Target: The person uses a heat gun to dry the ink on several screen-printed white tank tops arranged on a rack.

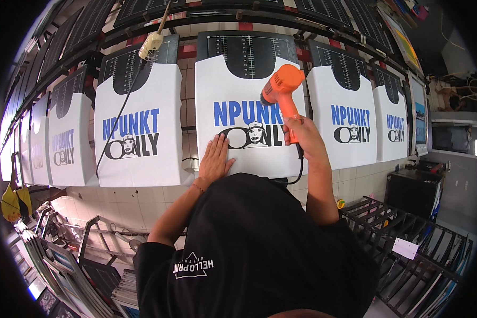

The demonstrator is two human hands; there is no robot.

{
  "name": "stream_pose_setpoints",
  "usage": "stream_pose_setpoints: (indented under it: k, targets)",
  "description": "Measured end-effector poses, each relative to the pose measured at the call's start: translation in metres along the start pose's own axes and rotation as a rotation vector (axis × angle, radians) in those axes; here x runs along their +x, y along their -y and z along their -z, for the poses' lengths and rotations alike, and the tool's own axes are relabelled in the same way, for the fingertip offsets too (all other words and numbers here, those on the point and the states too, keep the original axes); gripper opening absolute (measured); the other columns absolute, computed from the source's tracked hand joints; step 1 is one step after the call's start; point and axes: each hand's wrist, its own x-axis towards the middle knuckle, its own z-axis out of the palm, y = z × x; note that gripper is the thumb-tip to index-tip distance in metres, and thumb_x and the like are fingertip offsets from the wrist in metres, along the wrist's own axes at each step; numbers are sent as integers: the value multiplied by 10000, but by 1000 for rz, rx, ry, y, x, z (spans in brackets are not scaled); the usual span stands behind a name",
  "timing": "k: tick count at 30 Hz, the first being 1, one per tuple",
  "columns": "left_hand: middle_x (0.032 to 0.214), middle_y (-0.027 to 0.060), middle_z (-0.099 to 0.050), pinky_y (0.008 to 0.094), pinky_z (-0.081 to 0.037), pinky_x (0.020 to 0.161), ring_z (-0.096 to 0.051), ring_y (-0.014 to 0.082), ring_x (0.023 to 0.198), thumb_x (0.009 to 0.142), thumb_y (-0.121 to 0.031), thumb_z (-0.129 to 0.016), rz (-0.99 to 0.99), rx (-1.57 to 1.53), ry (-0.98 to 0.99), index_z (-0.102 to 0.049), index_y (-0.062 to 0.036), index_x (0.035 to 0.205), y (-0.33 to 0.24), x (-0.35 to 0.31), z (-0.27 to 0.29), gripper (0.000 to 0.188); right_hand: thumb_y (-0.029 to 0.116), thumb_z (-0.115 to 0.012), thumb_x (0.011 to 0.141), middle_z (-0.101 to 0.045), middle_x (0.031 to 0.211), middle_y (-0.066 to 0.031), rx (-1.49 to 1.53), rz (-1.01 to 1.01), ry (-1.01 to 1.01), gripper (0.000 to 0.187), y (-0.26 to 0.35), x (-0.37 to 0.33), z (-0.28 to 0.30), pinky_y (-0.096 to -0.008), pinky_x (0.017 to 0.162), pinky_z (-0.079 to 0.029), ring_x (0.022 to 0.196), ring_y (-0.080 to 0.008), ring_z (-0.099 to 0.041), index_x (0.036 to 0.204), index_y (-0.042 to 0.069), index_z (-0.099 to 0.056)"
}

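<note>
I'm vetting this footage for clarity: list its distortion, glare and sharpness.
Head view, overall: fisheye bending arcs the row of white shirts, dark vignetting rounds the rim; head view, left edge: bright glare, with the leftmost shirts looking pale; head view, centre: the orange heat gun reasonably sharp.

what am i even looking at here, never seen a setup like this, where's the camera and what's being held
No machine arm here: a person is working with two bare hands. The single picture comes from a fisheye camera worn on the head, looking down, so straight edges look curved. The right hand holds an orange heat gun, its nozzle near the blue-and-black print on a white shirt. The left hand lies flat by the print's lower left. A black board with ruled markings supports the shirt; other printed shirts line up on both sides.
</note>
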Motion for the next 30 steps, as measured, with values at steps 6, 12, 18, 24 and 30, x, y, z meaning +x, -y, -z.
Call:
stream_pose_setpoints:
  k: [6, 12, 18, 24, 30]
  targets:
    - [1506, 183, -278, 434, -177, 1161, -230, 307, 1415, 917, -382, -519, 122, -19, -63, -340, 35, 1404, 1, -2, 0, 666, 264, -613, 875, -536, 768, -36, -21, -12, -10, 276, 1, 5, -1, -250, 504, -445, 558, -108, -545, 934, 0, -559]
    - [1510, 181, -270, 439, -183, 1159, -224, 312, 1416, 914, -371, -530, 90, -20, -60, -327, 36, 1410, 2, -6, 0, 674, 287, -612, 889, -539, 742, -25, -83, -26, -7, 263, 4, -4, -2, -256, 515, -446, 562, -103, -535, 888, 31, -552]
    - [1512, 189, -262, 445, -176, 1160, -221, 325, 1414, 924, -395, -510, 57, 19, -25, -314, 44, 1414, 3, -4, -1, 686, 269, -611, 889, -539, 752, -26, -74, -63, 13, 249, 1, -22, 1, -255, 516, -442, 575, -104, -536, 911, 28, -552]
    - [1510, 194, -261, 444, -169, 1162, -210, 325, 1418, 929, -409, -496, 69, 28, -34, -313, 51, 1412, 2, 0, -3, 691, 252, -610, 886, -539, 765, -30, -63, -85, 19, 247, -3, -39, 5, -259, 513, -438, 573, -105, -534, 939, 18, -549]
    - [1508, 189, -268, 440, -170, 1162, -209, 322, 1419, 925, -427, -496, 12, 11, 25, -319, 32, 1415, 1, 0, -2, 695, 254, -637, 865, -540, 762, -36, -52, -93, 41, 278, -12, -52, 11, -261, 502, -435, 562, -109, -542, 937, -1, -553]
